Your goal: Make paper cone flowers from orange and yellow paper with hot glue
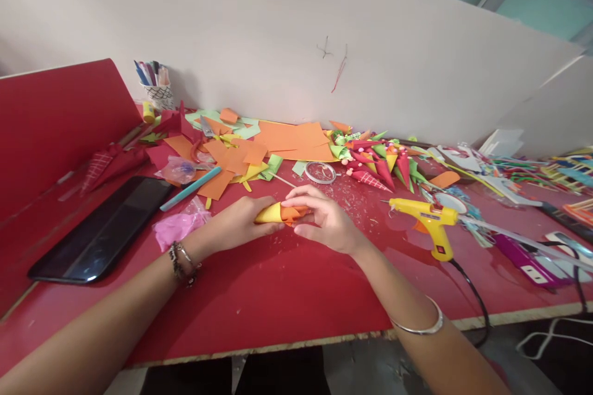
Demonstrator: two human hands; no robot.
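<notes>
Between my two hands, just above the red tabletop [306, 296], is a yellow paper cone [269, 214] with an orange paper piece [293, 215] at its right end. The fingers of my left hand [238, 220] are closed round the yellow side. My right hand [327, 219] curls over the orange end, with thumb and fingers against the paper. A thin pale stick [283, 180] lies behind my hands, near a clear tape roll [319, 173]. Parts of the cone are hidden by my fingers.
Orange paper sheets [294, 141] and scraps cover the back. Finished paper cones [382, 163] are heaped to their right. A yellow glue gun [428, 222] with a black cord stands at right. At left are a black phone [104, 228], a teal stick [191, 188] and a pink bag [180, 225].
</notes>
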